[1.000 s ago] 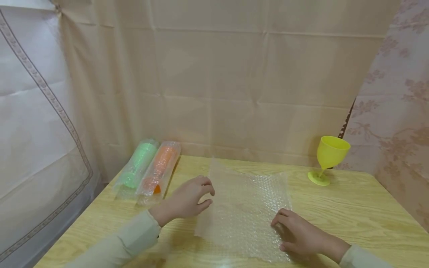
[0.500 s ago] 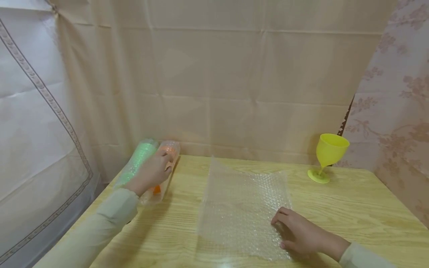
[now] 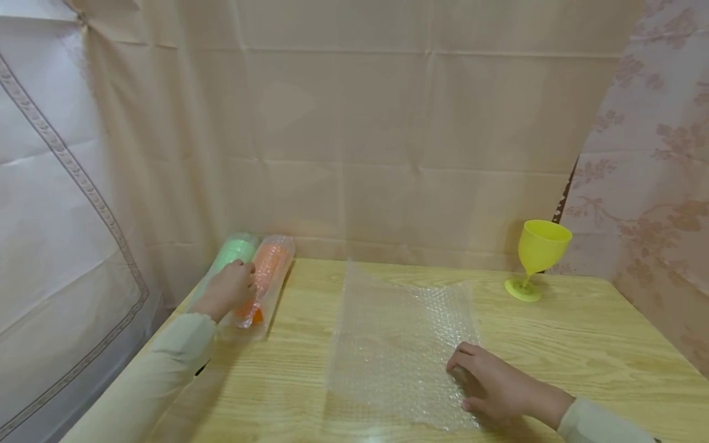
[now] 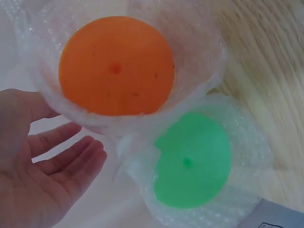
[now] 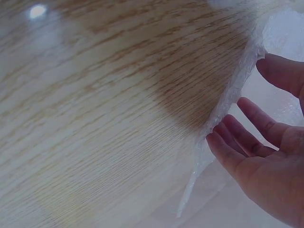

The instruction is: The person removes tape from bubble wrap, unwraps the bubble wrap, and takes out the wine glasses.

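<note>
My left hand [image 3: 229, 288] reaches over the green bubble-wrapped bundle [image 3: 238, 246], its fingertips at the side of the orange bubble-wrapped bundle [image 3: 271, 264]. In the left wrist view its fingers [image 4: 71, 161] are loosely extended, and the thumb's tip is hidden behind the wrap. A flat round orange base [image 4: 116, 66] and a green one [image 4: 192, 161] show inside the wraps. My right hand [image 3: 498, 384] rests at the right edge of a flat sheet of bubble wrap [image 3: 401, 351]. Its relaxed fingertips touch the sheet's edge [image 5: 228, 104] in the right wrist view.
A yellow goblet [image 3: 545, 246] stands upright near the back right of the wooden table [image 3: 587, 351]. A beige curtain [image 3: 388, 135] hangs behind the table, with a flowered cloth [image 3: 659, 184] at the right and a pale cloth [image 3: 50, 215] at the left.
My left hand has left the sheet's left side and moved left to the wrapped bundles, then slightly lower along them. My right hand stays at the sheet's right edge.
</note>
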`<state>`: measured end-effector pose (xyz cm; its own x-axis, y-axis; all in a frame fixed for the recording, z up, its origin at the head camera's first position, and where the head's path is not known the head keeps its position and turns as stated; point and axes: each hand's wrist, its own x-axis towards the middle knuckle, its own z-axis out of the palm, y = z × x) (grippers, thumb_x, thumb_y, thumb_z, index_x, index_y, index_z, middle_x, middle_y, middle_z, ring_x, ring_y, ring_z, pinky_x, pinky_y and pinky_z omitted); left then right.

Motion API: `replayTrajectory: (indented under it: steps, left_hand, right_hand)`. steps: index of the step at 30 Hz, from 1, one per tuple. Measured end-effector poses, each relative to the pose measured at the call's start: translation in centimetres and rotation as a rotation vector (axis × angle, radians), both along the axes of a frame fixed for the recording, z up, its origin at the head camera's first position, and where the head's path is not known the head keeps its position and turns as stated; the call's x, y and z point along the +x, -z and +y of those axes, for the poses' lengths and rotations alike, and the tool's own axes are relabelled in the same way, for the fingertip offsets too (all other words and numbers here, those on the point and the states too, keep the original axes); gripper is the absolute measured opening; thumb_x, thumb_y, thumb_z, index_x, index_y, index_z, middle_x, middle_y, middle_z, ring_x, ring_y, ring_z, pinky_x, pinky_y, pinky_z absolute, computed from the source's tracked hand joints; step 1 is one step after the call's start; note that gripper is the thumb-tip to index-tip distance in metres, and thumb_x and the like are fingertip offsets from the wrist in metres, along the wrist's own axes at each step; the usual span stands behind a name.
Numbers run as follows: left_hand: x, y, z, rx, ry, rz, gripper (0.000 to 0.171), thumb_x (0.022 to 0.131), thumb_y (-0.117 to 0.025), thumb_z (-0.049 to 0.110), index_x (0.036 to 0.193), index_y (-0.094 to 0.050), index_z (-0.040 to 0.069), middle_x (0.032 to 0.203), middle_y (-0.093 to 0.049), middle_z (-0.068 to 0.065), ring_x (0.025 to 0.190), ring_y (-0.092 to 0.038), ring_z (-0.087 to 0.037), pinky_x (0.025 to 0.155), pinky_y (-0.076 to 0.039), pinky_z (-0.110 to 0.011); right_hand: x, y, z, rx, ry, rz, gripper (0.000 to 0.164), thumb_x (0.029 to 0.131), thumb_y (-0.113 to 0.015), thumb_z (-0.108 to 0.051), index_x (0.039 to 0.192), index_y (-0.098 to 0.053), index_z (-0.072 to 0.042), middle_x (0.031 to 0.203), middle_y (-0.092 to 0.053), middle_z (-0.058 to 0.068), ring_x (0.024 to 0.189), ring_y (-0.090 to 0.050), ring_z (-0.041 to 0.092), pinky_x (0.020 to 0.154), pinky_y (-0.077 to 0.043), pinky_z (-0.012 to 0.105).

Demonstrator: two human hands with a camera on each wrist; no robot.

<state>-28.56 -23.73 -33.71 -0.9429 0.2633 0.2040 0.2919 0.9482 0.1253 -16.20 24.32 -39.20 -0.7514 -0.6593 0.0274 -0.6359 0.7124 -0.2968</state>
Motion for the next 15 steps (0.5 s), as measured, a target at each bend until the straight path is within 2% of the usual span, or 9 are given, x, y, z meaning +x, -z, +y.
replayTrajectory:
  steps: [3, 10, 15]
  left_hand:
    - [0.0, 0.3, 0.1, 0.02, -0.005, -0.004, 0.028, 0.083, -0.055, 0.007, 0.102, -0.057, -0.012, 0.093, -0.059, -0.027, 0.081, -0.06, -0.035, 0.071, -0.053, -0.046]
    - [-0.6, 0.3, 0.9, 0.145, -0.037, -0.163, 0.046, 0.082, -0.06, 0.014, 0.112, -0.052, -0.02, 0.106, -0.059, -0.036, 0.092, -0.061, -0.043, 0.078, -0.052, -0.05]
    - [-0.9, -0.2, 1.4, 0.189, -0.054, -0.207, 0.045, 0.083, -0.058, 0.017, 0.11, -0.054, -0.019, 0.107, -0.061, -0.035, 0.09, -0.063, -0.039, 0.078, -0.052, -0.049]
  right_hand:
    - [-0.1, 0.0, 0.1, -0.002, -0.01, 0.015, 0.045, 0.076, -0.08, -0.032, 0.111, -0.057, -0.015, 0.111, -0.054, -0.005, 0.102, -0.056, 0.015, 0.09, -0.051, 0.04]
    - [-0.1, 0.3, 0.2, -0.015, -0.039, 0.062, 0.045, 0.076, -0.08, -0.031, 0.111, -0.057, -0.015, 0.11, -0.054, -0.005, 0.101, -0.056, 0.014, 0.088, -0.051, 0.038]
    - [-0.1, 0.5, 0.2, -0.028, -0.056, 0.104, 0.045, 0.074, -0.081, -0.028, 0.111, -0.057, -0.014, 0.108, -0.054, -0.005, 0.099, -0.056, 0.013, 0.086, -0.051, 0.036]
